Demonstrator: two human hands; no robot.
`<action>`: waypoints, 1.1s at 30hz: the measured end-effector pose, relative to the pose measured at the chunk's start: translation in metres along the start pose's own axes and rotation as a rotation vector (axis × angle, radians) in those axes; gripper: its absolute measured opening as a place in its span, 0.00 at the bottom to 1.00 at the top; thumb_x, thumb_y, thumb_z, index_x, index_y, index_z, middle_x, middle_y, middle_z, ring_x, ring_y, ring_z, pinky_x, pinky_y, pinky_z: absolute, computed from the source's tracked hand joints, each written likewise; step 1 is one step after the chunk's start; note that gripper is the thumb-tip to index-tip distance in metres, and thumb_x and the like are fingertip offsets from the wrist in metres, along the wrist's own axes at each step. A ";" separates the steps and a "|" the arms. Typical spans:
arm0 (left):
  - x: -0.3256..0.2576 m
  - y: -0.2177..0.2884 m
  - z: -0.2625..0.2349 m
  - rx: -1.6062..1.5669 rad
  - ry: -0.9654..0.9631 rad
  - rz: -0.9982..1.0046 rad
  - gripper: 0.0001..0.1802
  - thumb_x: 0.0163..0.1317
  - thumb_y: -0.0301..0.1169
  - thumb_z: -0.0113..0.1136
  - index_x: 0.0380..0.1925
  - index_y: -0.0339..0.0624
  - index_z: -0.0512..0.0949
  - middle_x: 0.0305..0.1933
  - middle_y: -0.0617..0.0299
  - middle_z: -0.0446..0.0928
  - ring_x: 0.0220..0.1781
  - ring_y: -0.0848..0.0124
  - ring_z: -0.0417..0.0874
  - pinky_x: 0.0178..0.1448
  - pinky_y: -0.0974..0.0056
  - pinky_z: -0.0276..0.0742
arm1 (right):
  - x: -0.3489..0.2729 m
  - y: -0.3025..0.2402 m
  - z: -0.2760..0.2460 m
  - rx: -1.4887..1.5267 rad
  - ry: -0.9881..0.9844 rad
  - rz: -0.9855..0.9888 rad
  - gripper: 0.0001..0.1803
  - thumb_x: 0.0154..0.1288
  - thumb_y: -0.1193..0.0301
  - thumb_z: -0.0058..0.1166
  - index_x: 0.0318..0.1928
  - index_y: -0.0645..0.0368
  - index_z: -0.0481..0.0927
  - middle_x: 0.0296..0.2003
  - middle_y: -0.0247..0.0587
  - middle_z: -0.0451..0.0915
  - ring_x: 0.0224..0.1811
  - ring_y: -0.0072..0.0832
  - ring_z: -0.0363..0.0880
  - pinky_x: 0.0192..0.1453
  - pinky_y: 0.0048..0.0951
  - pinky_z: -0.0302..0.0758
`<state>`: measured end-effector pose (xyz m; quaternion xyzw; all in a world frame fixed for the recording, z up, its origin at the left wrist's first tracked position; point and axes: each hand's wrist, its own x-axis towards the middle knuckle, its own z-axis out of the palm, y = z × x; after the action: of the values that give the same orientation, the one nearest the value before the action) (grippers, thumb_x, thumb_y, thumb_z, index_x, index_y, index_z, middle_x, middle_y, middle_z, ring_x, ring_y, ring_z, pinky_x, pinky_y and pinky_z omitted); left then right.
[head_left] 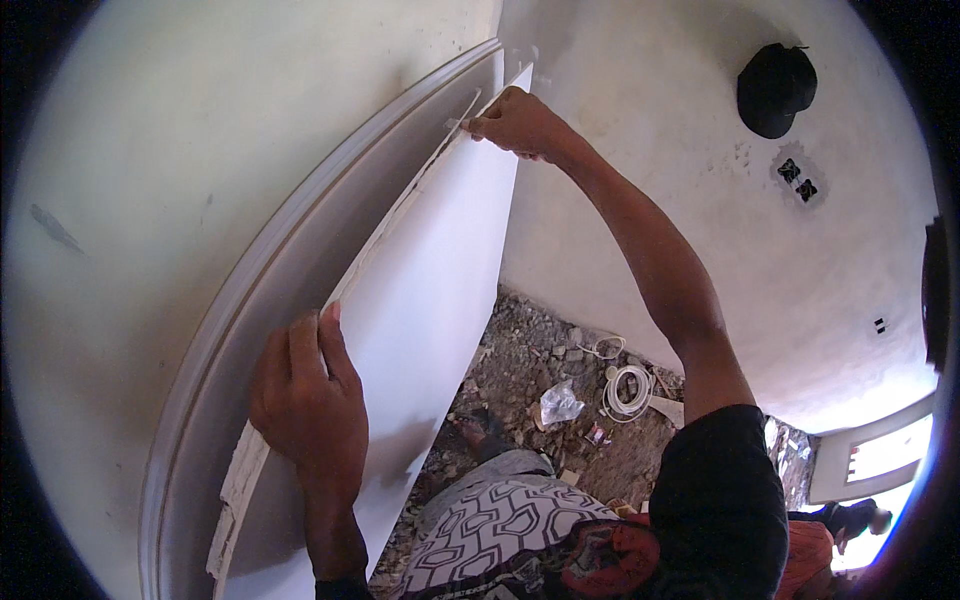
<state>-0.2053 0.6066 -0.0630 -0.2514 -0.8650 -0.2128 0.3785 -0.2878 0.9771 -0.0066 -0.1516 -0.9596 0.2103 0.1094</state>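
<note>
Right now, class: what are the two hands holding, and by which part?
Both grip the white board by its rough top edge: left hand low, right hand near its upper corner.

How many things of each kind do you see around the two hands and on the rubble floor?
Hands: 2, the left hand and the right hand
White board: 1
Curved moulding: 1
Coil of white cable: 1
Crumpled clear plastic bag: 1
Black cap on the wall: 1
Total: 7
</note>
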 end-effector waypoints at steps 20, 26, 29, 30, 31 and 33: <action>0.004 0.003 -0.002 0.019 -0.039 -0.001 0.10 0.70 0.36 0.62 0.34 0.43 0.81 0.28 0.63 0.80 0.26 0.72 0.82 0.27 0.65 0.74 | 0.007 0.024 -0.003 0.207 0.034 0.113 0.22 0.65 0.55 0.62 0.30 0.66 0.85 0.11 0.32 0.67 0.10 0.21 0.62 0.14 0.29 0.62; 0.003 0.000 -0.002 0.014 -0.042 -0.007 0.10 0.70 0.37 0.61 0.34 0.43 0.81 0.28 0.63 0.79 0.26 0.71 0.82 0.28 0.64 0.75 | -0.002 0.000 -0.011 -0.012 0.029 0.160 0.28 0.65 0.52 0.59 0.29 0.71 0.80 0.28 0.52 0.84 0.23 0.33 0.84 0.30 0.35 0.86; 0.005 0.004 -0.001 -0.004 -0.005 0.008 0.11 0.70 0.37 0.61 0.33 0.43 0.81 0.28 0.63 0.79 0.26 0.70 0.82 0.28 0.63 0.75 | 0.007 0.020 0.012 -0.107 0.227 0.020 0.24 0.65 0.52 0.62 0.33 0.66 0.86 0.15 0.37 0.71 0.12 0.24 0.69 0.17 0.31 0.68; 0.004 0.003 0.000 -0.001 -0.003 0.006 0.10 0.70 0.37 0.61 0.33 0.43 0.81 0.28 0.63 0.79 0.26 0.70 0.82 0.28 0.63 0.74 | 0.004 0.018 0.014 -0.095 0.219 0.000 0.24 0.65 0.52 0.63 0.34 0.65 0.87 0.12 0.35 0.69 0.10 0.22 0.66 0.14 0.30 0.64; 0.001 -0.001 -0.001 0.018 -0.003 -0.007 0.10 0.71 0.37 0.61 0.33 0.43 0.81 0.28 0.63 0.79 0.26 0.70 0.82 0.28 0.63 0.74 | -0.011 -0.008 0.005 -0.006 0.096 0.008 0.24 0.65 0.52 0.63 0.34 0.65 0.86 0.12 0.35 0.69 0.10 0.22 0.66 0.14 0.30 0.65; 0.000 0.000 0.001 0.007 -0.013 -0.007 0.10 0.71 0.37 0.60 0.33 0.43 0.80 0.28 0.64 0.79 0.26 0.70 0.82 0.28 0.62 0.74 | -0.023 -0.014 -0.005 0.066 0.010 0.082 0.25 0.65 0.52 0.63 0.33 0.66 0.86 0.12 0.35 0.70 0.10 0.23 0.66 0.15 0.29 0.65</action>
<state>-0.2058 0.6069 -0.0634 -0.2483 -0.8691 -0.2096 0.3730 -0.2683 0.9595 0.0007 -0.1880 -0.9446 0.2454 0.1107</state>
